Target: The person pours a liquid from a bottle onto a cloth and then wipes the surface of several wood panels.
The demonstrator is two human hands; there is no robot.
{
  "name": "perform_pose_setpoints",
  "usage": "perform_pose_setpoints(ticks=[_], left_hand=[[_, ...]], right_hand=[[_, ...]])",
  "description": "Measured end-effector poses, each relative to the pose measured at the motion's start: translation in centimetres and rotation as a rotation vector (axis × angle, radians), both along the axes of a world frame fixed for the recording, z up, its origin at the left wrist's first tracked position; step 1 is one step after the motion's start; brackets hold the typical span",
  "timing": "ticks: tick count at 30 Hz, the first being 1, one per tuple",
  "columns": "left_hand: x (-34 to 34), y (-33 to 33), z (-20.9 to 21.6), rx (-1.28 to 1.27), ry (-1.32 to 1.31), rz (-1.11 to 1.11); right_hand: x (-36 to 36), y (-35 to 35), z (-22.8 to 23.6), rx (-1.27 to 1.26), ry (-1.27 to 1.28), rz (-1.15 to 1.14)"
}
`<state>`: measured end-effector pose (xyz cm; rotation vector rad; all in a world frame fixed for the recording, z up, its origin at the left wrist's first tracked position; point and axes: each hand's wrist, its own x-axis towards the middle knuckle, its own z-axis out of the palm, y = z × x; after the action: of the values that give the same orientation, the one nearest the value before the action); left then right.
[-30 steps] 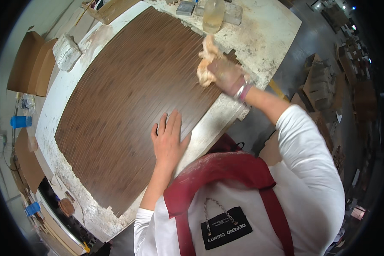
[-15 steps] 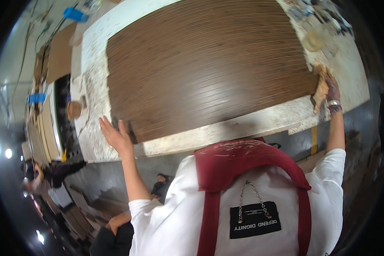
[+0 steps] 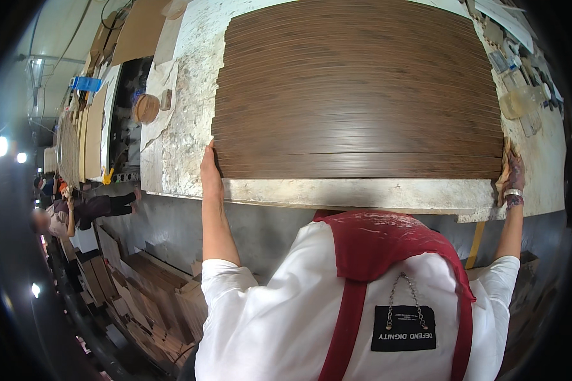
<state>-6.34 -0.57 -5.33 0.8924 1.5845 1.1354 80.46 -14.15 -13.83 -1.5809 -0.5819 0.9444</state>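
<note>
Brown wood-grain panel flat on workbench, gripped between left hand and right hand

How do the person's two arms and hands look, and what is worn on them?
Both forearms are bare. Short white sleeves end above the elbows. The left hand wears no glove and no ring that I can see. The right hand has a silver-coloured band at the wrist. A dark mark, perhaps a tattoo, shows just below the band.
</note>
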Motion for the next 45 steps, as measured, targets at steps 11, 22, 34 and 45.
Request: perform_pose_setpoints(ticks=[11,22,34,45], left_hand=[[10.2,7.6,4.2,0.646,1.170,-0.412],[19.3,6.6,2.3,0.394,1.344,-0.838],[18.7,6.6,2.2,0.361,1.375,-0.850],[35.7,7.7,4.1,0.736,1.112,-1.190]], right_hand=[[-20.6,10.2,17.1,0.173,-1.174,0.322],[-28.0,17.4,11.2,-0.107,-0.603,0.201],[-31.5,13.4,10.9,0.180,-1.263,0.549],[-12.1,11.9,15.7,-0.396,-0.348,-0.097]])
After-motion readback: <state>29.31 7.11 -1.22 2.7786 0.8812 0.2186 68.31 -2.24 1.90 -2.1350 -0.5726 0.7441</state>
